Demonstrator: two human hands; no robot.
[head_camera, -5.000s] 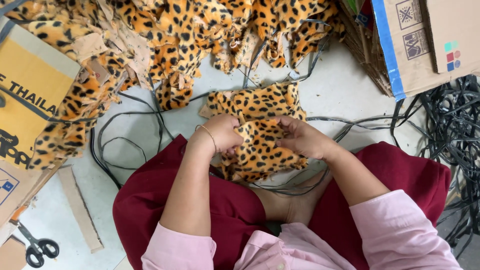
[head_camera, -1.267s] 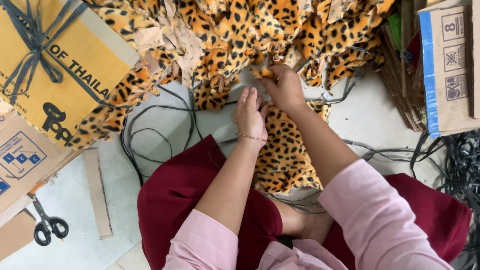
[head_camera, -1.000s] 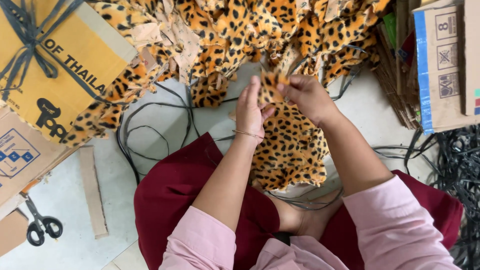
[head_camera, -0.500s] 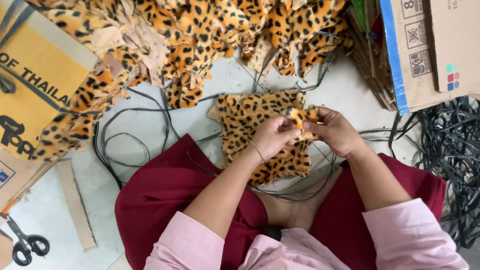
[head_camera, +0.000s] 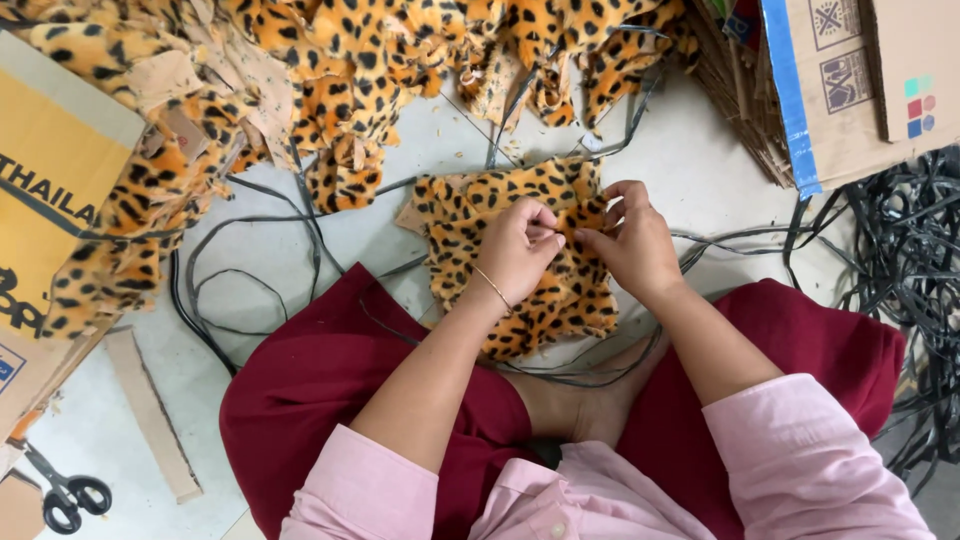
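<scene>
A stack of leopard-print plush fabric pieces lies on the pale floor in front of my crossed legs. My left hand and my right hand meet over its right side. Both pinch a small leopard-print piece between fingertips, pressed down on the stack. A thin bracelet sits on my left wrist. A large heap of the same leopard-print fabric stretches along the top of the view.
A yellow cardboard box stands at the left, brown cartons at the top right. Black strapping tangles at the right and loops across the floor. Black-handled scissors and a cardboard strip lie at bottom left.
My right hand took a small piece from the far heap, both hands drew it back, and now they hold it low against the stack rather than lifted above it.
</scene>
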